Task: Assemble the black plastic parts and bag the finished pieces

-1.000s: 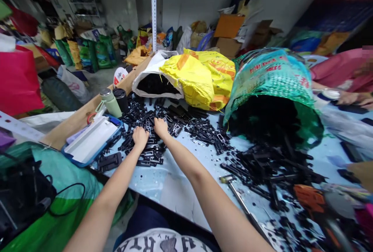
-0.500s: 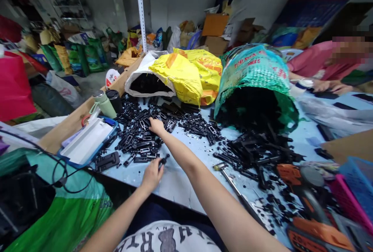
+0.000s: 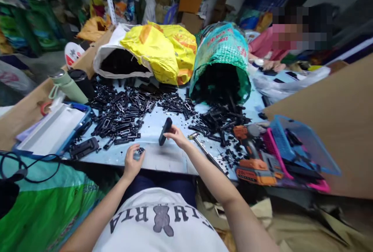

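Observation:
My right hand pinches a flat, oblong black plastic part, tilted upright above the light blue tabletop. To its left, near the front edge, my left hand has its fingers curled around a small black piece; its exact kind is too small to make out. Beyond my left hand spreads a heap of slotted black plastic parts. Another pile of longer black parts lies farther off, to the right of my right hand.
A hammer and an orange cordless drill lie at right, beside a blue basket. White, yellow and green sacks line the back. A tray and green bottle stand left. A co-worker sits far right.
My right hand has drawn back from the heap toward me, now with an oblong black part in it. My left hand stays near the front edge. The view has turned right and down.

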`<state>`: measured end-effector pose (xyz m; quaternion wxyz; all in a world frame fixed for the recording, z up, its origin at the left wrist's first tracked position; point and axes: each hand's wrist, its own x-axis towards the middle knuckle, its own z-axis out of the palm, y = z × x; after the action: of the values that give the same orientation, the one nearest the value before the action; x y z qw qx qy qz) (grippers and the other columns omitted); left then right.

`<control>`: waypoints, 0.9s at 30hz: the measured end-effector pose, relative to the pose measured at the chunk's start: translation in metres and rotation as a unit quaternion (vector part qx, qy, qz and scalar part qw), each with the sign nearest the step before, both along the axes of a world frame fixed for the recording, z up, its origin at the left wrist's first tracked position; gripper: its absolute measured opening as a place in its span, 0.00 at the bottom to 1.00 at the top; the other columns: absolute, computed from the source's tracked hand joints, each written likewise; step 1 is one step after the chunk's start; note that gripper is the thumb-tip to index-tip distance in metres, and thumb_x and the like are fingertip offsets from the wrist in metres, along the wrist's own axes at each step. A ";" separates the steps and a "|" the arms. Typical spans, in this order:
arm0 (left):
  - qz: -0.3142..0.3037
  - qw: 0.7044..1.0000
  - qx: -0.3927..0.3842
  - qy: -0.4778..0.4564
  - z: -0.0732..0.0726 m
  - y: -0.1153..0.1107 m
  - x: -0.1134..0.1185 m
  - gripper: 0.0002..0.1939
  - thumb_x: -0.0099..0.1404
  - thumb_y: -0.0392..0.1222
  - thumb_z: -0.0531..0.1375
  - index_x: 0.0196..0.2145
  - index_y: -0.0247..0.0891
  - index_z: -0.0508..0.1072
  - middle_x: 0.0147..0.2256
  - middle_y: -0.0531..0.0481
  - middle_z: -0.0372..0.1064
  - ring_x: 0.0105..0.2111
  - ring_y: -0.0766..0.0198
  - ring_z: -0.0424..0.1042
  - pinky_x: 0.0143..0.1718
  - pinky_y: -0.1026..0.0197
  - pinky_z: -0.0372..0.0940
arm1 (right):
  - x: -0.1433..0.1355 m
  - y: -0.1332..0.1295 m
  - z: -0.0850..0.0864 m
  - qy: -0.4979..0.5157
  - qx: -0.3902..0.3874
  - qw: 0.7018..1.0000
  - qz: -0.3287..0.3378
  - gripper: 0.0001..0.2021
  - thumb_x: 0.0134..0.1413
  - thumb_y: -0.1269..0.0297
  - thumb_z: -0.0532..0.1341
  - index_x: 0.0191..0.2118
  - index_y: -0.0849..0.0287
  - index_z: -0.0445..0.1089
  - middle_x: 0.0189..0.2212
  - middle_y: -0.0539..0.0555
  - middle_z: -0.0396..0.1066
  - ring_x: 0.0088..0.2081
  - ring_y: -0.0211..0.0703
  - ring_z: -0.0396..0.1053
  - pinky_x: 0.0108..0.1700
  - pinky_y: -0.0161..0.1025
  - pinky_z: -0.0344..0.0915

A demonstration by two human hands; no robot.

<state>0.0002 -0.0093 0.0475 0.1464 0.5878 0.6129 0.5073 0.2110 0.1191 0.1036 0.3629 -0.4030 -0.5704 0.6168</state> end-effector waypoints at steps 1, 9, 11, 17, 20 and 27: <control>0.000 1.000 0.002 -0.022 0.004 0.005 0.005 0.12 0.59 0.45 0.57 0.39 0.36 0.67 0.39 0.44 0.69 0.42 0.59 0.69 0.46 0.54 0.64 | 0.012 -0.013 -0.007 -0.011 0.014 1.000 -0.013 0.22 0.34 0.59 0.68 0.39 0.59 0.67 0.31 0.49 0.67 0.28 0.35 0.63 0.29 0.34 0.62; -0.143 0.972 -0.145 -0.115 0.038 0.025 0.032 0.19 0.64 0.48 0.51 0.48 0.35 0.65 0.32 0.47 0.70 0.30 0.64 0.71 0.34 0.60 0.67 | 0.096 -0.072 -0.038 -0.348 0.248 0.904 -0.016 0.21 0.45 0.54 0.64 0.45 0.58 0.67 0.40 0.58 0.69 0.44 0.49 0.64 0.48 0.48 0.59; -0.187 0.958 -0.172 -0.134 0.042 0.025 0.039 0.20 0.63 0.47 0.52 0.49 0.35 0.65 0.31 0.48 0.69 0.26 0.66 0.70 0.30 0.61 0.66 | 0.086 -0.072 -0.037 -0.407 0.299 0.863 0.030 0.23 0.48 0.55 0.63 0.50 0.57 0.65 0.45 0.60 0.68 0.50 0.51 0.61 0.54 0.53 0.53; -0.198 0.962 -0.165 -0.095 0.062 0.028 0.050 0.14 0.59 0.47 0.57 0.39 0.37 0.71 0.34 0.47 0.67 0.30 0.65 0.68 0.30 0.64 0.65 | 0.024 -0.058 -0.028 -0.174 0.155 0.972 -0.034 0.23 0.57 0.53 0.54 0.57 0.53 0.59 0.47 0.57 0.66 0.40 0.43 0.68 0.42 0.44 0.66; -0.189 0.954 -0.193 -0.131 0.071 0.029 0.049 0.20 0.65 0.49 0.48 0.47 0.36 0.69 0.31 0.49 0.67 0.22 0.69 0.64 0.25 0.64 0.63 | 0.005 -0.056 -0.017 0.004 -0.019 0.999 -0.039 0.26 0.55 0.49 0.55 0.57 0.52 0.59 0.39 0.54 0.68 0.30 0.38 0.70 0.28 0.37 0.68; -0.179 0.975 -0.128 -0.039 0.082 0.030 0.052 0.20 0.64 0.45 0.52 0.52 0.37 0.67 0.30 0.51 0.62 0.27 0.68 0.64 0.31 0.64 0.63 | 0.010 -0.056 0.006 0.034 0.012 0.999 0.019 0.24 0.52 0.52 0.59 0.55 0.50 0.63 0.42 0.53 0.67 0.28 0.34 0.68 0.24 0.32 0.68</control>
<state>0.0527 0.0210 0.1290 0.3326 0.6442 0.5511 0.4131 0.2213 0.0628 0.1094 0.3753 -0.3664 -0.5724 0.6303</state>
